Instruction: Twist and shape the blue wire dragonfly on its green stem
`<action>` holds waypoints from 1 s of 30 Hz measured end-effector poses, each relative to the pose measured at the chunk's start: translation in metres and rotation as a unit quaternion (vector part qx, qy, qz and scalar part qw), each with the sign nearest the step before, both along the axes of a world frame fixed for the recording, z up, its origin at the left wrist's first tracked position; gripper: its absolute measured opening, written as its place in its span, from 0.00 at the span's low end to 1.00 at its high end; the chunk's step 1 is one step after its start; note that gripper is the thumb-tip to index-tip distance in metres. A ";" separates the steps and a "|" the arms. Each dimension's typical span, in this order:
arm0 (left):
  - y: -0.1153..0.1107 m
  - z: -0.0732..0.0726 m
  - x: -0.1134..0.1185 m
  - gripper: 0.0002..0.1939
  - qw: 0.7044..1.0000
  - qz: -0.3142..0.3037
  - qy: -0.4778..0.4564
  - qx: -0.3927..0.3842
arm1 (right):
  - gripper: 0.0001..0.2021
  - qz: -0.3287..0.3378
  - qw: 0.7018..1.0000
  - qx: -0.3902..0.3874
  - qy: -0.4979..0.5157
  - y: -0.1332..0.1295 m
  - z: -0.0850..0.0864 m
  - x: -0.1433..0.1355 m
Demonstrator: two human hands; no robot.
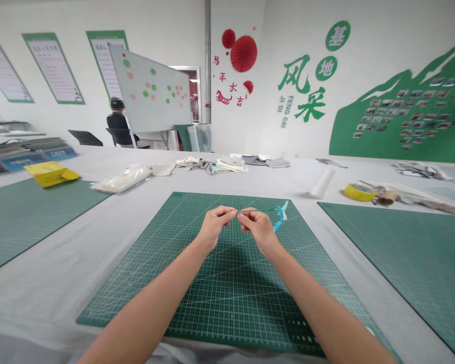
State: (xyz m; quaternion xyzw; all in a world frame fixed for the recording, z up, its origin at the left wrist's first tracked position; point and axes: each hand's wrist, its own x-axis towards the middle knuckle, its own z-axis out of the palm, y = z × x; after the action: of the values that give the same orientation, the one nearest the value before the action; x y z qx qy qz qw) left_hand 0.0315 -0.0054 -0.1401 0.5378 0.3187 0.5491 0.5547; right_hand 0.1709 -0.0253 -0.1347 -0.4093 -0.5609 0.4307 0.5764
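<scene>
Both hands are raised over the green cutting mat (227, 288), their fingertips nearly touching. A thin green stem (264, 210) runs from the fingertips out to the right. At its far end is a blue and white beaded flower-like piece (281, 214), with a blue part hanging down beside my right hand (257, 227). Thumb and fingers of my right hand pinch the stem. My left hand (218, 222) is also in a pinch, at the stem's left end. Fingers partly hide the stem there.
More green mats lie left (41, 212) and right (398, 253). Behind are a plastic bag (123, 179), cloth scraps (231, 164), a white roll (323, 183) and yellow tape (359, 192). A yellow packet (51, 173) lies at left. A person (117, 121) sits beyond the table.
</scene>
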 end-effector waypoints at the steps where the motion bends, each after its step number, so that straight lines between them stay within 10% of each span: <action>1: 0.001 -0.002 0.001 0.10 1.000 0.007 -0.003 -0.005 | 0.10 -0.018 1.000 0.011 -0.015 0.000 0.000 0.000; 8: -0.002 -0.010 0.007 0.13 0.999 0.029 0.013 -0.041 | 0.08 -0.086 0.989 0.054 -0.104 -0.004 0.002 0.002; 14: -0.003 -0.008 0.006 0.11 0.987 0.041 0.136 0.075 | 0.07 -0.129 0.975 0.047 -0.174 -0.002 0.002 0.006; 30: -0.008 -0.013 0.008 0.18 0.951 0.063 0.242 0.180 | 0.07 -0.092 0.939 0.075 -0.323 -0.002 -0.003 0.008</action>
State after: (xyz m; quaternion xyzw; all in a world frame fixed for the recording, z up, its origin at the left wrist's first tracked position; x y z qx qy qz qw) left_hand 0.0394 -0.0130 -0.1533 0.7240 0.3726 0.4849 0.3191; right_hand 0.1785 -0.0270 -0.1373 -0.5314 -0.7080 0.1770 0.4303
